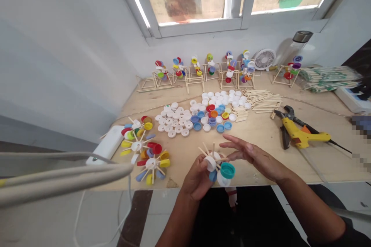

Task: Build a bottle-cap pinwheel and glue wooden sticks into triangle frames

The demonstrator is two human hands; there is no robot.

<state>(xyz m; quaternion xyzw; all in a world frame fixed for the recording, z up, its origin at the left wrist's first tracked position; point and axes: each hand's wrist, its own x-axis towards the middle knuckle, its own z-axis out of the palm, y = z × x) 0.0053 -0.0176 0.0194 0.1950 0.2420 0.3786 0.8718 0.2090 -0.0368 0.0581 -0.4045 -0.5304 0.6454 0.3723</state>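
Near the table's front edge, my left hand is closed around a small wheel of wooden sticks with bottle caps on some of its stick ends. A teal cap faces up on it, with white and blue caps beside and below. Some sticks at the top are bare. My right hand is just right of the wheel, its fingers stretched out and apart. Whether its thumb touches a stick is hard to tell. Beyond the hands lie loose white caps and blue caps.
Finished-looking cap wheels lie at left by a white power strip. A yellow glue gun and black-handled cutters rest at right. Loose sticks, stick stands, a fan and a bottle are farther back.
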